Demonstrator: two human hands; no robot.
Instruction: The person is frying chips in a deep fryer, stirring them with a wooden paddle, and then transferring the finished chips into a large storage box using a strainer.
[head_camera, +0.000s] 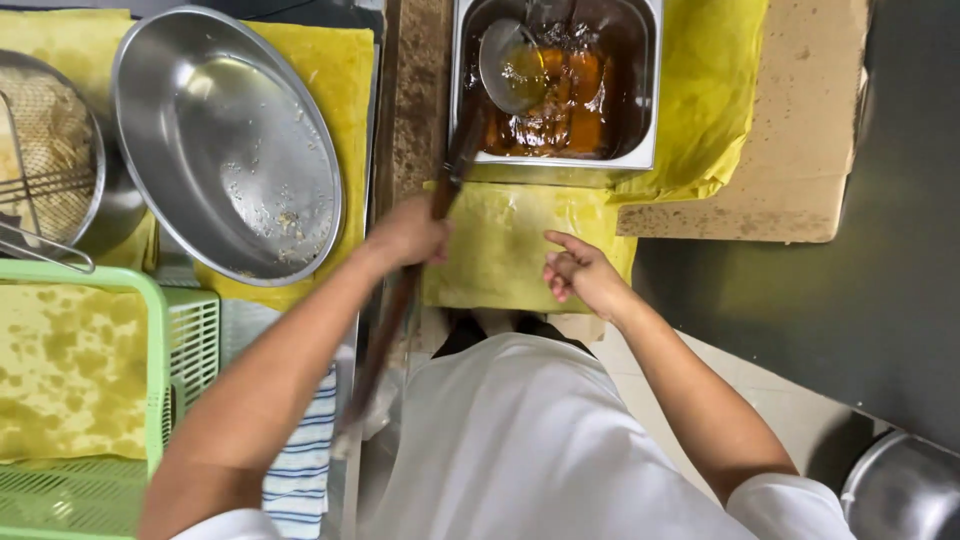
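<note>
The ladle (512, 65) is inside the square metal pan (650, 90) at the top of the view, and its round bowl lies just over the dark oil, above the orange-brown fried pieces (570, 110). The bowl looks shiny and holds a little oil, but I see no piece inside it, so I judge that the scooping is at its beginning: the pieces are in the oil and none are lifted out. The big steel bowl (225, 145) on the left has only small crumbs, and the green plastic basket (150, 330) with stained yellow paper has no fried pieces on it. The long axis of the ladle runs in a slope from the top right to the bottom left: the bowl points away from the person, into the pan, and the dark wooden handle (400, 300) comes down past the pan's edge towards the person's left hip. The left hand (408, 232) is closed around this handle, near its middle part. The right hand (578, 272) holds nothing; it hangs with loosely curled fingers over the yellow oily paper (490, 260) in front of the pan. Far left there is a wire strainer (45, 150) in another bowl, and a striped cloth (305, 460) hangs below near the left arm.
</note>
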